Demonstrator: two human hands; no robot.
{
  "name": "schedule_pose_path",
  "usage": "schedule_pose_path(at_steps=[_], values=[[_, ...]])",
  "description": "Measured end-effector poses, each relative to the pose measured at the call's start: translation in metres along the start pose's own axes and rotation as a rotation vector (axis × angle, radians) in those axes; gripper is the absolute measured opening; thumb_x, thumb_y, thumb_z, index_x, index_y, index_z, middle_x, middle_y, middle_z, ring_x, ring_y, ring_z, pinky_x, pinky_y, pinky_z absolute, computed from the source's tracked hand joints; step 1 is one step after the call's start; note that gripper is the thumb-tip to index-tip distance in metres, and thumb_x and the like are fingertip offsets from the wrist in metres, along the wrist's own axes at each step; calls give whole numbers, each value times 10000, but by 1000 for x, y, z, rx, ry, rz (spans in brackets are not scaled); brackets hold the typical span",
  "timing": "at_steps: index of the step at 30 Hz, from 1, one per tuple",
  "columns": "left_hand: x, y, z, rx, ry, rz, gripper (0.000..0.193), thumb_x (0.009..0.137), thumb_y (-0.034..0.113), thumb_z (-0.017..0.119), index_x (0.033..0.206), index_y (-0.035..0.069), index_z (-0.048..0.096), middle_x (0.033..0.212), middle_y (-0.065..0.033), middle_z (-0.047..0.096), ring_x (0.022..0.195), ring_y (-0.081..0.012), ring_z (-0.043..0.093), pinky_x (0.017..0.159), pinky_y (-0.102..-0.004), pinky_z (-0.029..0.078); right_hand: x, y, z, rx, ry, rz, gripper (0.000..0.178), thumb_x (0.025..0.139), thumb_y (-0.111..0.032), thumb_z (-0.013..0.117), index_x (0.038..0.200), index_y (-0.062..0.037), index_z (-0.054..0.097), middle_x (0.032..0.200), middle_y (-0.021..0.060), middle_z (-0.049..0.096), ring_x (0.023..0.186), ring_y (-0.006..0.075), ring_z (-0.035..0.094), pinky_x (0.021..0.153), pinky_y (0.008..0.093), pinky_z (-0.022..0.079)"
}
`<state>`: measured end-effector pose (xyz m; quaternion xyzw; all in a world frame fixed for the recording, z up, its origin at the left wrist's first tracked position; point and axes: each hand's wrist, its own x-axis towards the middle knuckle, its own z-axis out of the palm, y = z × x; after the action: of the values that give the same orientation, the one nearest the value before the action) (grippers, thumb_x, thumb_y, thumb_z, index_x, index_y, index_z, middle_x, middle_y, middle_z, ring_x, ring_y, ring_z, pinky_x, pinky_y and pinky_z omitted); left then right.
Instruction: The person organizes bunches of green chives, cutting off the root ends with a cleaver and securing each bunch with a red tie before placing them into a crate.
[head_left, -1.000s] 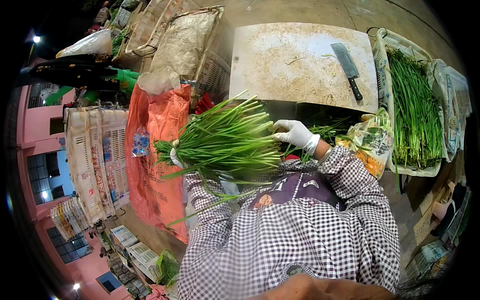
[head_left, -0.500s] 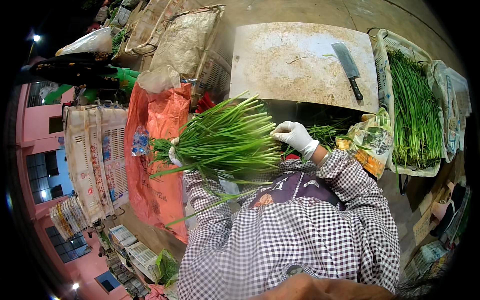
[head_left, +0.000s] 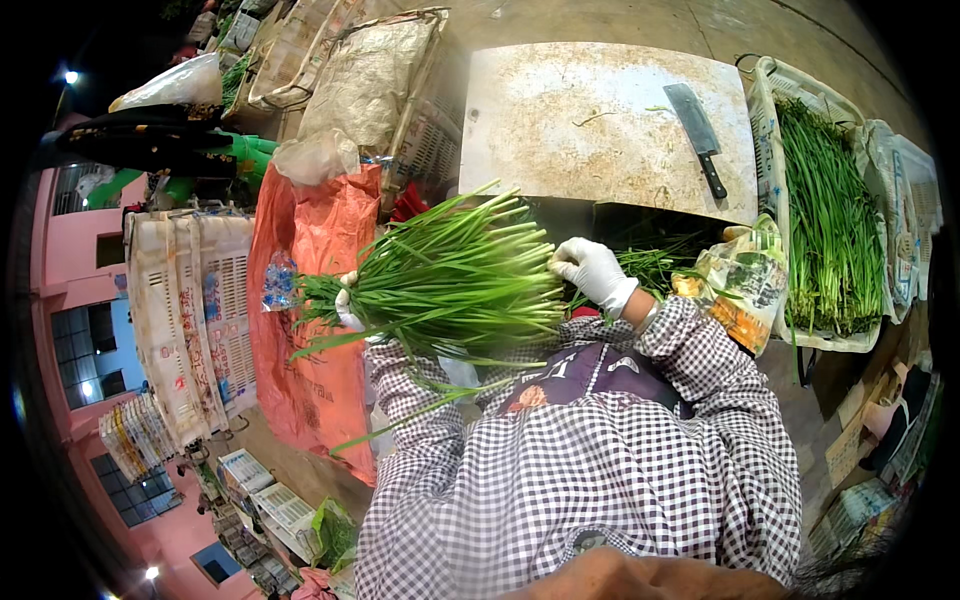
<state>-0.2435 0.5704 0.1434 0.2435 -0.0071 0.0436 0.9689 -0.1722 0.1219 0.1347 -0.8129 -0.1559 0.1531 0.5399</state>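
Observation:
A thick bunch of green chives (head_left: 440,275) lies sideways in front of my chest, pale stem ends to the right and leafy tips to the left. My left hand (head_left: 346,306), in a white glove, is closed around the leafy end; leaves hide most of its fingers. At the other end, my gloved right hand (head_left: 600,275) has thumb and fingers pinched together on the pale stem ends. A few long leaves hang loose below the bunch, over my left sleeve.
Beyond the bunch is a stained white board (head_left: 590,120) with a cleaver (head_left: 692,125) on it. On the right, a crate (head_left: 766,150) holds more chives, beside a printed bag (head_left: 745,280). An orange-red plastic sack (head_left: 320,390) and stacked crates (head_left: 180,320) stand left.
My right hand has shifted slightly to the right along the stem ends, still pinched. The bunch stays almost in place in my left hand.

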Motion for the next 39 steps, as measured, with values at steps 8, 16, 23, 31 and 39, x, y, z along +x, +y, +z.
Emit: schedule_pose_path(at_steps=[8, 16, 23, 31, 39], values=[[0, -2, -8, -39, 1, -35, 347, 899, 201, 465, 1137, 16, 636, 1196, -189, 638, 1128, -372, 607, 964, -614, 468, 5, 1, -37, -556, 272, -265, 191, 779, -283, 705, 770, -114, 619, 753, 82, 587, 707, 283, 605, 654, 413, 485], [-3, -10, -9, -28, 183, 98, 356, 909, 221, 459, 1161, 23, 613, 1191, -162, 639, 1152, -391, 583, 945, -622, 481, 2, -59, 13, -435, -46, -720, 95, 738, -179, 658, 790, -116, 609, 798, 63, 550, 754, 248, 597, 642, 370, 495], [-7, -1, -31, 20, 113, -22, 360, 902, 217, 462, 1153, 4, 608, 1203, -160, 628, 1130, -374, 594, 927, -614, 493, -1, -33, -25, -428, -195, -726, 107, 715, -158, 654, 743, -82, 585, 793, 77, 570, 775, 271, 606, 668, 388, 511], [-11, 2, -55, -36, 99, 54, 373, 914, 202, 443, 1164, -7, 626, 1234, -144, 625, 1160, -369, 585, 979, -628, 452, -7, 16, -80, -849, 25, -121, 109, 786, -220, 671, 852, -143, 712, 826, 56, 645, 858, 256, 620, 729, 397, 471], [5, -12, -22, -46, 8, -37, 400, 923, 216, 440, 1223, -8, 579, 1248, -190, 610, 1159, -394, 583, 949, -640, 470, 14, -37, -11, -315, 87, -438, 174, 810, -274, 678, 836, -102, 687, 813, 80, 627, 821, 298, 588, 749, 417, 475]])
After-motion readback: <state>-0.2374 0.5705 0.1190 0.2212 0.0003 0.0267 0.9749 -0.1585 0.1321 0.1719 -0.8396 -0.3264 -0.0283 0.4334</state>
